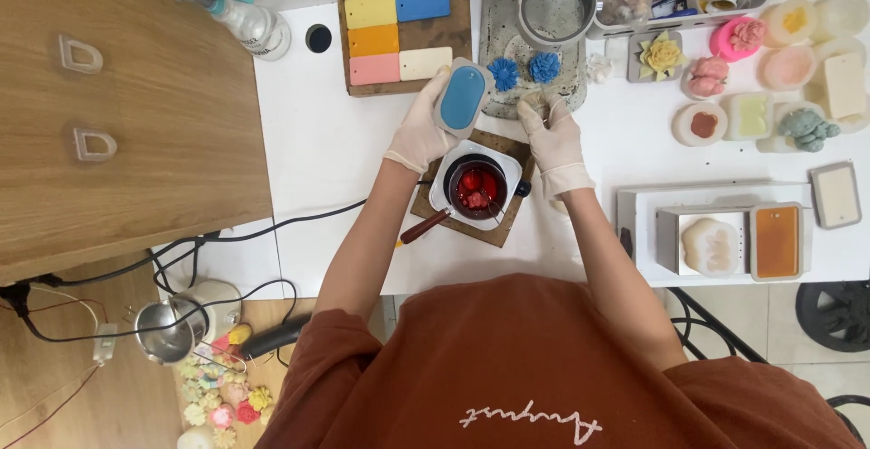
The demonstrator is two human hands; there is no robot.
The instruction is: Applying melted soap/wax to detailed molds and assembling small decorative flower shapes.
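Grey mould (463,97) with a blue rounded slab inside, raised above the white worktop (326,150) and gripped along its left edge and lower corner by the gloved left hand (422,132), fingers clamped on the rim. Seen from the head view only: just right of it the gloved right hand (551,132), fingertips pinched together on something small and pale, too small to identify. Directly below both hands a small dark pot (475,186) of red melted wax with a wooden handle, sitting on a white heater plate on a wooden board (507,222). Behind the mould two blue flower shapes (524,70) on a speckled tray, and to the upper left a wooden tray of coloured slabs (399,32) in yellow, blue, orange, pink and cream. Further left a spray bottle (240,19); to the right more moulds, a pink flower piece (739,37) and an orange slab mould (778,241). Judged by look, mould probably light, soft and bendy, so likely to flex if squeezed hard; slab inside probably brittle at the edges. Best held by the rim on opposite long sides, kept level, away from the hot pot.
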